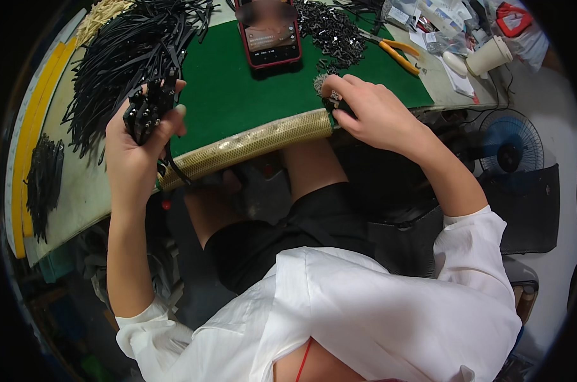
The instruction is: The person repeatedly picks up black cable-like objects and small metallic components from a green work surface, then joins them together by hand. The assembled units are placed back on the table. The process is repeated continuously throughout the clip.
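My left hand (132, 143) is wrapped round a bunch of black straps (149, 109), whose stacked ends show small shiny metal dots. One strap end hangs down below the hand, over the mat's front edge. On the right, my right hand (365, 111) has its thumb and fingers drawn together at the near edge of the green mat (228, 102). What those fingers hold, if anything, is too small and dark to make out. A little heap of tiny grey metal pieces (319, 81) lies right beside the fingertips.
A large heap of black straps (120, 63) covers the left; a smaller bundle (44, 184) lies nearer. At the back are a phone (272, 54), many small black parts (333, 35) and orange-handled pliers (397, 56). A gold mesh roll (250, 143) lines the front edge. A white cup (490, 56) stands right.
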A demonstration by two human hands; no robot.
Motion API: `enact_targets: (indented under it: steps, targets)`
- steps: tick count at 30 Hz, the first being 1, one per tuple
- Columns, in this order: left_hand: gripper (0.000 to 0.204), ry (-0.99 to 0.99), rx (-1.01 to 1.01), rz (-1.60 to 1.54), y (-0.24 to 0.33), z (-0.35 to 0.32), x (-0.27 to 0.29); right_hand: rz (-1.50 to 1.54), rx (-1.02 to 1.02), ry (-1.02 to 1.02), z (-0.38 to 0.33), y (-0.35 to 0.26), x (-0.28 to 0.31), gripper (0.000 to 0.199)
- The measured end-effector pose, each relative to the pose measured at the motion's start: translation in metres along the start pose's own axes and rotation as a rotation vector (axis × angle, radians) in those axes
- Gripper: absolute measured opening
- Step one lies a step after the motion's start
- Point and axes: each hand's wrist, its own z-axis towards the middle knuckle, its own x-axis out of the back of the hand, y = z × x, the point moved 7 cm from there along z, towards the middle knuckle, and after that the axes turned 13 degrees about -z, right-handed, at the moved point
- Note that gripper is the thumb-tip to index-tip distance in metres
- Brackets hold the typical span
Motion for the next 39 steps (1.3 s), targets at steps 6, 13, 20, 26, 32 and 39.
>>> enact_targets:
  steps: [6, 13, 20, 26, 32, 39]
  targets:
    - [0.029, 0.003, 0.083, -0.026, -0.001, -0.005, -0.001, -0.049, 0.018, -0.059, 0.009, -0.006, 0.001, 0.028]
    - [0.030, 0.025, -0.074, -0.162, 0.002, -0.015, -0.015, -0.155, 0.030, -0.213, 0.031, -0.014, 0.001, 0.033]
    - [0.025, 0.013, -0.249, 0.078, 0.017, -0.022, -0.036, -0.133, 0.016, -0.185, 0.031, -0.015, 0.000, 0.033]
    - [0.026, 0.027, -0.340, 0.201, 0.025, -0.025, -0.049, 0.001, 0.074, -0.079, 0.033, -0.021, 0.009, 0.036]
    - [0.035, 0.038, -0.592, 0.409, 0.035, -0.034, -0.066, 1.378, -0.079, -0.209, 0.005, -0.079, 0.030, 0.033]
    - [0.033, 0.023, -0.605, 0.413, 0.037, -0.038, -0.069, 1.607, -0.095, -0.299, -0.003, -0.094, 0.014, 0.039]
